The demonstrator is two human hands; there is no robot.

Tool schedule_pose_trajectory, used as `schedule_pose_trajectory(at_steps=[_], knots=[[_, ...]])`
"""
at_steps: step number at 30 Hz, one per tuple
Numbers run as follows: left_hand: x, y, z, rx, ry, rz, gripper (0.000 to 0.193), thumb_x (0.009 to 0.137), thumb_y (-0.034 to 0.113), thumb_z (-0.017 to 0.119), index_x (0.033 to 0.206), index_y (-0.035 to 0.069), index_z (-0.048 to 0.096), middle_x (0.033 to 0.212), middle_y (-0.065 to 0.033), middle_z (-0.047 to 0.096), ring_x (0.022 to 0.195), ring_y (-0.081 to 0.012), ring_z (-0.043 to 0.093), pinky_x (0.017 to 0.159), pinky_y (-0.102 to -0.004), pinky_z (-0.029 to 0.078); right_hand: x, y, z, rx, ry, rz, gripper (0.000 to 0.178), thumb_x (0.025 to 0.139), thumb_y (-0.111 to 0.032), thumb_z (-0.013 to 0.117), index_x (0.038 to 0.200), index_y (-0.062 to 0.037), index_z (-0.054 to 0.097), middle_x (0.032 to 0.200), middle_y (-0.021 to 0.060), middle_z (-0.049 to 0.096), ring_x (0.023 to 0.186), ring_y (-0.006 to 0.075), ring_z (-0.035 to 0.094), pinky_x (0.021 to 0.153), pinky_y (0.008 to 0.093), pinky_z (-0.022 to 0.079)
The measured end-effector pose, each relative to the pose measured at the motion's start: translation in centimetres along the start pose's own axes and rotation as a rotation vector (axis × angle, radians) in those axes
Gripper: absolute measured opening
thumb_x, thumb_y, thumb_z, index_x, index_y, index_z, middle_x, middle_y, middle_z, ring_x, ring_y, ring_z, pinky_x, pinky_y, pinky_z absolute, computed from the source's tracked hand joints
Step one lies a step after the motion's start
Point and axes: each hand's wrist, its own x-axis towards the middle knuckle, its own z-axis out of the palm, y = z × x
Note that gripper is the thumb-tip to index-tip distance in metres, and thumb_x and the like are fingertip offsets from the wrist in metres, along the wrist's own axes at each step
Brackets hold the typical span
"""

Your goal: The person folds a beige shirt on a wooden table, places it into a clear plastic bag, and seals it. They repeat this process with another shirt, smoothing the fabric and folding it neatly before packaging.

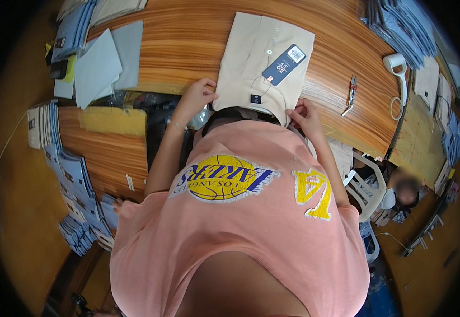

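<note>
A folded beige shirt (pixel 240 58) lies on the wooden table in front of me, its collar edge toward my body and hanging at the near table edge. A dark blue hang tag (pixel 284 65) rests on it by a thin string, with a small dark label (pixel 256 99) near the neck. My left hand (pixel 199 99) pinches the shirt's near left corner between thumb and fingers. At the near right corner, my right hand (pixel 307 117) is closed on the fabric with fingers curled. Part of the collar's underside is hidden.
Pliers-like snips (pixel 351 95) and a white handheld tool (pixel 397 67) lie to the right, beside a tape roll (pixel 395 108). Bagged blue shirts (pixel 399 29) are stacked at far right. White sheets (pixel 98 66) lie at left. A person (pixel 407 190) sits beyond a white chair (pixel 370 185).
</note>
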Motion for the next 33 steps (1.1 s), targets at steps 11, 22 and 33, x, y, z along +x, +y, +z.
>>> schedule_pose_trajectory(at_steps=[11,22,33], knots=[[3.4,3.7,6.5,0.997,-0.315,1.189,0.055,0.081,0.038,0.06,0.132,0.023,0.045,0.146,0.0017,0.031,0.138,-0.0189,0.023,0.108,-0.0532,0.023,8.5,-8.2,-0.1,-0.871,0.531,-0.429,0.045,0.061,-0.026,0.082,0.09,-0.0025,0.057,0.099,0.0191,0.055,0.088,0.0332,0.053,0.075,0.0415,0.044],[4.3,2.3,5.8,0.935,-0.3,1.397,0.049,0.086,0.033,0.049,0.135,0.028,0.04,0.149,-0.0046,0.026,0.137,-0.0224,0.026,0.105,-0.0524,0.027,13.1,-8.4,-2.1,-0.402,0.213,-0.524,0.032,0.068,0.003,0.072,0.095,-0.002,0.055,0.077,0.0022,0.055,0.068,0.0119,0.05,0.062,0.0274,0.044],[1.5,-4.4,-21.0,0.634,1.132,0.341,0.039,0.079,0.025,0.063,0.113,0.005,0.057,0.121,-0.0174,0.051,0.111,-0.0359,0.045,0.097,-0.0469,0.034,12.5,-15.7,10.0,-0.568,0.064,-0.861,0.029,0.075,-0.008,0.069,0.102,-0.0011,0.06,0.101,0.0133,0.06,0.098,0.0281,0.055,0.086,0.0363,0.043]])
